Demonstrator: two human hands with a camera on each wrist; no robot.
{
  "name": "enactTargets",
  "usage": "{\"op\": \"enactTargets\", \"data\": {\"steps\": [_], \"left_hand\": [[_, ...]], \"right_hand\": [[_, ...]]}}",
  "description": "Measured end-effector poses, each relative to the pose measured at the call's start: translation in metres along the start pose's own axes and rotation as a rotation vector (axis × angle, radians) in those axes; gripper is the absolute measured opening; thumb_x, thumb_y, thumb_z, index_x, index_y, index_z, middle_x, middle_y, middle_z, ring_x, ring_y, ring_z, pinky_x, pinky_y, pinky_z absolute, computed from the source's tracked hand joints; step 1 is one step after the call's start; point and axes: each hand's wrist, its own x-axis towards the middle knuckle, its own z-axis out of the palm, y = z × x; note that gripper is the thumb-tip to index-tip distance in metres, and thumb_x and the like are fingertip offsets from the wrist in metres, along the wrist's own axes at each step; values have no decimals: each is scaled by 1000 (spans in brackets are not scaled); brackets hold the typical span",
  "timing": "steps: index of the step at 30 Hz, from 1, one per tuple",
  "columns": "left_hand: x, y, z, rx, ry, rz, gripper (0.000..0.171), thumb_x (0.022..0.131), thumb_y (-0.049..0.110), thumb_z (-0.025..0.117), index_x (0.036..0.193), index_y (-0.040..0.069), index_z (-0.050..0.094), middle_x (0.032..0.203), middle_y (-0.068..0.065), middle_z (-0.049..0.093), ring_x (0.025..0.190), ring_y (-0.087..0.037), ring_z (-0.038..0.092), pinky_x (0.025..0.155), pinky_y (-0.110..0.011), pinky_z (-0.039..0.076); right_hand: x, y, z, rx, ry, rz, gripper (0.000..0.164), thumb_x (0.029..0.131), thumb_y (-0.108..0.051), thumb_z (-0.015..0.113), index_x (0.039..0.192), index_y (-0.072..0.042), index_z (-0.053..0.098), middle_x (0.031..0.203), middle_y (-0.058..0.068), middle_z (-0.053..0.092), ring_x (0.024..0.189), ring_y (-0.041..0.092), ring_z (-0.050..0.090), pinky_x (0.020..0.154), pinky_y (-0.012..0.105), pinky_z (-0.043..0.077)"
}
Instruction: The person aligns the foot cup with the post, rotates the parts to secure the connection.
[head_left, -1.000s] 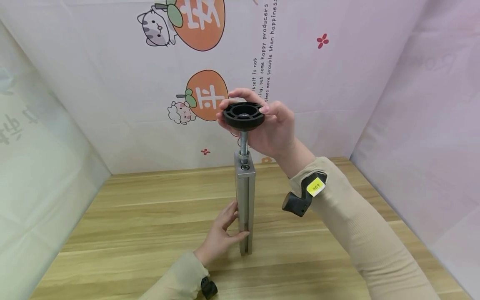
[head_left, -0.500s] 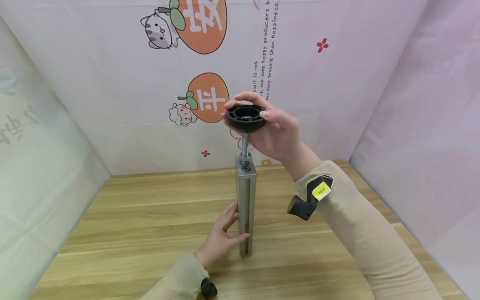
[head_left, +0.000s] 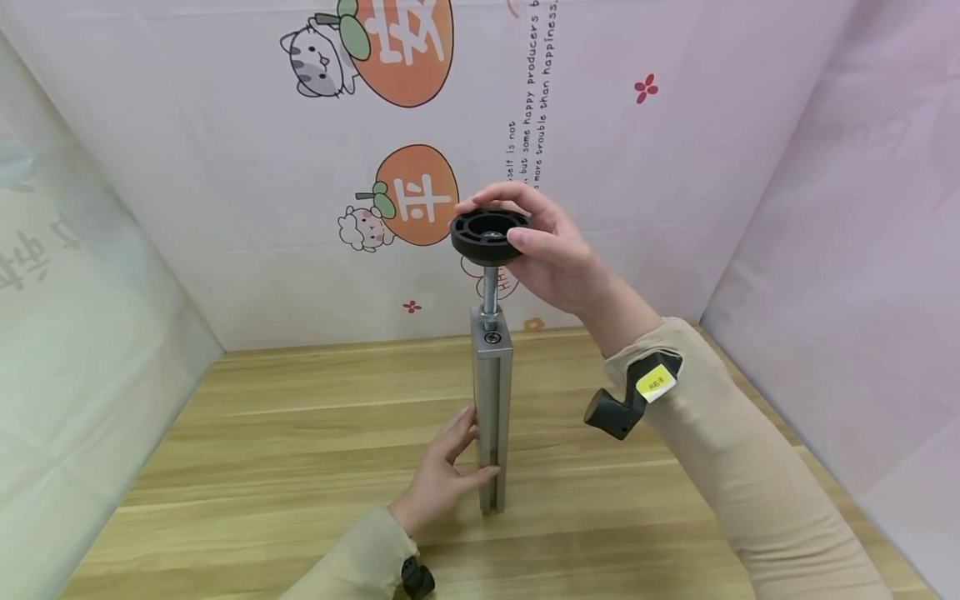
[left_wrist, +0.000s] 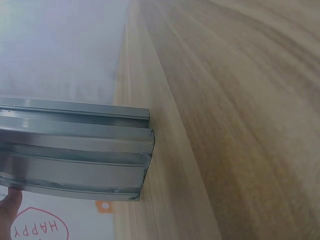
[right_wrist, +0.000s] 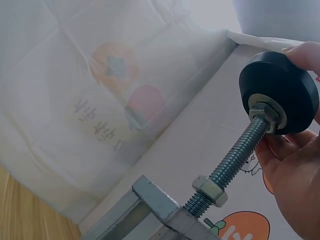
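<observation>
A grey metal profile (head_left: 486, 400) with slotted sides stands upright on the wooden tabletop, its cut lower end (left_wrist: 145, 165) right at the wood in the left wrist view. My left hand (head_left: 435, 482) holds it low down, thumb on the near side and fingers on the left. From its top end a threaded rod (right_wrist: 242, 147) rises, carrying a hex nut (right_wrist: 210, 190) close above the end plate (right_wrist: 156, 200). Crowning the rod is a round black levelling foot (head_left: 480, 249), hollow side up. My right hand (head_left: 562, 262) grips the foot's rim between thumb and fingers.
Pale printed cloth (head_left: 300, 208) hangs behind the wooden table (head_left: 300, 433), and more cloth (head_left: 840, 233) closes the sides. Black wrist-camera mounts are strapped to the right sleeve (head_left: 633, 396) and the left sleeve (head_left: 416, 575).
My right hand has shifted rightward and turned round the foot, its thumb sliding along the near rim and its fingers drawn back. The left hand and the profile have barely moved.
</observation>
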Motion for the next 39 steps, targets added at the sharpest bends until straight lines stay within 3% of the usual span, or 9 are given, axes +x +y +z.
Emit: {"op": "enactTargets", "data": {"steps": [4,9,17,20,25,28,34,39], "left_hand": [[0,1,0,2,2,1,85,79,-4,72,148,2,24,149,-25,28,132,-3,31,105,-39,41],[0,1,0,-4,4,14,86,79,-5,71,150,8,24,149,-25,28,131,1,31,105,-34,42],[-1,-3,1,-9,-1,81,90,78,-8,70,151,16,22,147,-28,26,132,6,27,105,-18,37],[-1,-4,1,-7,1,109,91,78,-9,70,151,18,22,149,-19,26,132,5,28,105,-17,36],[0,-5,1,0,8,156,92,78,-10,70,151,17,21,150,7,25,133,3,29,105,-18,37],[0,-4,1,5,9,163,92,78,-10,70,151,17,21,150,8,25,133,3,29,105,-18,37],[0,-3,1,20,7,129,93,78,-8,70,151,20,20,150,-12,28,133,3,29,105,-19,38],[0,-4,1,23,6,136,93,78,-8,70,152,19,20,150,-9,27,133,3,29,105,-18,37]], "right_hand": [[0,-4,1,-83,45,25,25,84,-20,67,108,-14,62,115,7,55,108,25,47,85,28,50],[0,-12,8,-262,143,69,27,80,-7,61,105,-19,63,109,5,57,99,22,54,79,25,53],[1,-21,23,-570,294,167,36,78,1,66,113,4,56,100,8,60,88,20,59,71,24,53],[2,-23,29,-671,336,187,37,78,0,68,113,2,56,101,8,57,89,20,59,71,24,52],[3,-24,37,-836,414,195,38,78,-9,75,112,-2,59,109,6,50,92,19,57,76,26,53],[3,-22,40,-889,446,184,38,77,-12,77,110,-2,60,110,7,49,93,19,55,78,28,53],[3,-19,45,-928,506,143,37,74,-15,79,104,-3,62,105,6,47,93,20,54,81,28,52],[2,-15,49,-982,532,78,39,72,-16,82,102,-2,62,101,8,45,89,20,54,77,26,53]]}}
